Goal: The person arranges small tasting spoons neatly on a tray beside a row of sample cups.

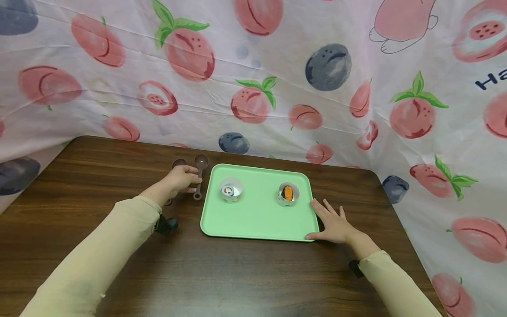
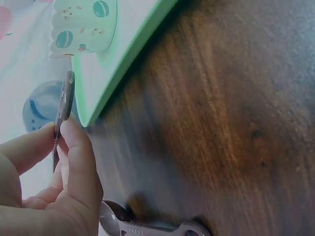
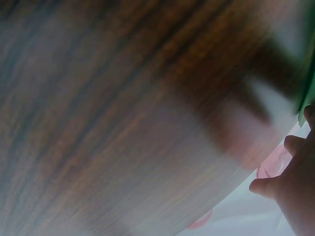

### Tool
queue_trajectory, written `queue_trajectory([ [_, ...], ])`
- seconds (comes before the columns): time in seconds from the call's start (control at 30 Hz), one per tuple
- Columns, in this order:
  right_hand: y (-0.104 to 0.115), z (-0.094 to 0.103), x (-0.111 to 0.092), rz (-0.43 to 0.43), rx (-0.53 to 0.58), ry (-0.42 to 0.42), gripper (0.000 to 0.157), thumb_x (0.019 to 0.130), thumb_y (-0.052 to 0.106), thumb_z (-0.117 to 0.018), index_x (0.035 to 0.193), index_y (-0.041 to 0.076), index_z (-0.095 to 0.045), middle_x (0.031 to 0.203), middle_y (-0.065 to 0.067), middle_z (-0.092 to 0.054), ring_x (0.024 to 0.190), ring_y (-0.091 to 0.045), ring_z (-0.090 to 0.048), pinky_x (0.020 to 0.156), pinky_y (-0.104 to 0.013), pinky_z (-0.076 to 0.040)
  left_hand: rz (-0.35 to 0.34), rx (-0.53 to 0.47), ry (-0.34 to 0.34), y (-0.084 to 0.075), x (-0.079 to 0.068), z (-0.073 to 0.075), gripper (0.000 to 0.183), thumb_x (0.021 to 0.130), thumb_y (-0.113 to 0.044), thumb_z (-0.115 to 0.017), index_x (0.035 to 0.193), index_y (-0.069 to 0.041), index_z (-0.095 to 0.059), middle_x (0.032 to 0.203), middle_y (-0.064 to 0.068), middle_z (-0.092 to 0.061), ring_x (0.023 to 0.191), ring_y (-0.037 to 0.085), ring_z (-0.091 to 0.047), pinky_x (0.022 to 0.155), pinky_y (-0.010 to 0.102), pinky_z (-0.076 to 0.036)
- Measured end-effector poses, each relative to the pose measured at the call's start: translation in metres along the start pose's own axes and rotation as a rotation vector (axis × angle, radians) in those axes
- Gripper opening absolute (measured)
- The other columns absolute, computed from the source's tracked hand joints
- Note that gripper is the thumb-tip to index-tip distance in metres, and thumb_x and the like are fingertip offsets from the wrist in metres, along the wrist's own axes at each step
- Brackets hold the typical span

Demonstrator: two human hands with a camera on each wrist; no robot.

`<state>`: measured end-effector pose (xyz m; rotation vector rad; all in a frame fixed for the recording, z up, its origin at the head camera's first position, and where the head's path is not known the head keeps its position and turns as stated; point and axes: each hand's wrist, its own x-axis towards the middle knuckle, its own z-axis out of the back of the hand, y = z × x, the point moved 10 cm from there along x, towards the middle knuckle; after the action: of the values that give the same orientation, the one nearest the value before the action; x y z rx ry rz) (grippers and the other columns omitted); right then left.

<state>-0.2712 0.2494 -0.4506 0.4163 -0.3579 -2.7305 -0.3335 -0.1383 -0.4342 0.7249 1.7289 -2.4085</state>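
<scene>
Left hand (image 1: 180, 179) pinches a spoon (image 1: 201, 164) by its handle; another spoon (image 1: 179, 163) lies on the tabletop (image 1: 237, 273), partly beneath that hand. Just right of it is the tray (image 1: 257, 220), whose right edge the right hand (image 1: 332, 224) touches with fingers spread.

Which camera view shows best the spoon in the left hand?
The head view, because the held spoon shows both bowl and ringed end there, beyond the left hand's fingers. The left wrist view shows it nearly edge-on, partly hidden; the right wrist view omits it.
</scene>
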Motion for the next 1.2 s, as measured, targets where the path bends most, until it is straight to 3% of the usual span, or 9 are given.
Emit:
queue_trajectory([
  [0.5, 0.001, 0.001, 0.0, -0.001, 0.008, 0.0, 0.106, 0.073, 0.061, -0.069, 0.151, 0.011, -0.016, 0.157, -0.011, -0.015, 0.144, -0.039, -0.008, 0.106, -0.074, 0.001, -0.023, -0.065, 0.035, -0.014, -0.008, -0.007, 0.057, 0.099, -0.012, -0.044, 0.147, 0.005, -0.018, 0.147, 0.027, -0.028, 0.13, 0.032, -0.039, 0.08, 0.016, -0.054],
  [0.73, 0.002, 0.002, 0.0, 0.001, 0.007, -0.001, 0.107, 0.072, 0.06, -0.069, 0.151, 0.01, -0.016, 0.157, -0.012, -0.015, 0.143, -0.039, -0.008, 0.105, -0.075, 0.0, -0.022, -0.105, 0.039, -0.02, -0.01, -0.011, 0.057, 0.098, -0.01, -0.045, 0.146, 0.005, -0.019, 0.146, 0.026, -0.031, 0.124, 0.026, -0.043, 0.08, 0.015, -0.054],
  [1.2, 0.002, 0.001, 0.0, 0.001, -0.004, 0.0, 0.107, 0.073, 0.061, -0.069, 0.151, 0.01, -0.016, 0.157, -0.011, -0.015, 0.143, -0.039, -0.008, 0.106, -0.074, 0.0, -0.06, -0.109, 0.085, -0.036, -0.018, -0.027, 0.057, 0.099, -0.01, -0.042, 0.147, 0.004, -0.016, 0.148, 0.026, -0.027, 0.133, 0.035, -0.036, 0.08, 0.014, -0.054],
])
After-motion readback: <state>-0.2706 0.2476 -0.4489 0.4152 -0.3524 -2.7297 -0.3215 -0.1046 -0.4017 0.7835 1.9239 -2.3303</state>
